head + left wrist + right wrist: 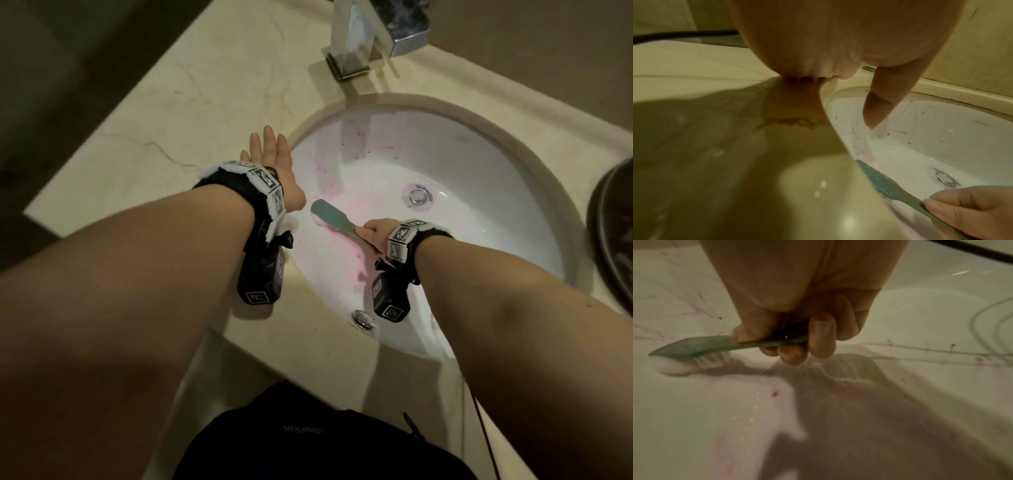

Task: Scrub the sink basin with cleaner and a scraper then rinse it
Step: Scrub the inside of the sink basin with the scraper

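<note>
The white oval sink basin (479,219) is streaked with pink cleaner and foam. My right hand (373,234) grips the handle of a teal scrub brush (330,217), whose white bristles (712,361) press on the basin's left wall in foam. The right wrist view shows the fingers and thumb of my right hand (797,337) curled round the teal scrub brush (701,345). My left hand (270,154) lies flat with straight fingers on the countertop at the basin's left rim; its thumb (885,100) hangs over the basin (941,138). The brush (885,181) also shows low in the left wrist view.
A chrome faucet (370,34) stands behind the basin. The drain (418,197) sits at the basin's middle and an overflow hole (363,319) on its near wall. Beige marble countertop (191,113) surrounds the sink. A dark round object (616,233) sits at the right edge.
</note>
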{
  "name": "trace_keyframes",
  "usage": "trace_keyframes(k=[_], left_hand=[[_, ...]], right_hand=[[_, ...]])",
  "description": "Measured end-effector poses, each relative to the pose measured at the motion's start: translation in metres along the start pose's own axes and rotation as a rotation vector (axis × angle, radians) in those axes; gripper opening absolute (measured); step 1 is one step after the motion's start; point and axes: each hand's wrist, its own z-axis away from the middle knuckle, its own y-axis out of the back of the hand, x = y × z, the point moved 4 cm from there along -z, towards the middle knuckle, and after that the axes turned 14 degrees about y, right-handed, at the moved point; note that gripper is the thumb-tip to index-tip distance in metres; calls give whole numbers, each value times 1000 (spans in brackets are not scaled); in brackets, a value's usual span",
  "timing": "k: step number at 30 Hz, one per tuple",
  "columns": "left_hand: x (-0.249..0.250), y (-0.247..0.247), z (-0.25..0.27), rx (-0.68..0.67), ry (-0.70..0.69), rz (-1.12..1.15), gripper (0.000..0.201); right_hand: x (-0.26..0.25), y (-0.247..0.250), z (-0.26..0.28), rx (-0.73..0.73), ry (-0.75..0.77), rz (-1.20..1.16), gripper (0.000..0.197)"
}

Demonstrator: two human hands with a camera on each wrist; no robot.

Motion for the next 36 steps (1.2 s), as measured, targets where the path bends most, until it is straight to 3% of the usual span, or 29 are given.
trace_keyframes(k=[2,4,5,7,9,12,16,19,20,23,26,29,33,34,36], left_hand=[[-5,-5,6,10,35,17,97],[-7,-9,9,28,59,34,97],[-7,-10,10,35,64,36,97],[-5,-10,10,46,70,43,95],[-2,-8,7,50,74,45,94],[0,-8,1,64,66,55,94],[1,-8,-1,57,56,64,99],[0,-9,0,28,52,32,107],[1,-8,-1,23,52,28,108],[3,-7,2,18,64,14,113],[5,-6,4,16,68,-2,115],[4,-7,1,8,70,-9,117],[3,-9,-4,7,68,-12,117],[3,-9,-4,2,70,-10,117],[3,-9,-4,11,64,-8,117]], right_hand=[[2,-2,2,8,22,22,31],[2,-1,7,-14,-13,8,19],[4,-1,6,-10,-49,-4,26],[6,0,4,-8,-40,1,59],[5,4,-3,-59,5,115,67],[7,14,-18,-63,24,215,56],[15,27,-29,66,-37,92,47],[19,24,-33,67,-77,-41,50],[19,20,-34,27,-50,10,52],[15,11,-28,24,-3,-58,25],[16,10,-24,63,4,-128,34],[18,19,-23,33,-48,-58,30],[15,25,-23,-36,-58,113,56],[15,25,-25,-46,-30,150,53],[11,22,-25,-36,-11,101,23]])
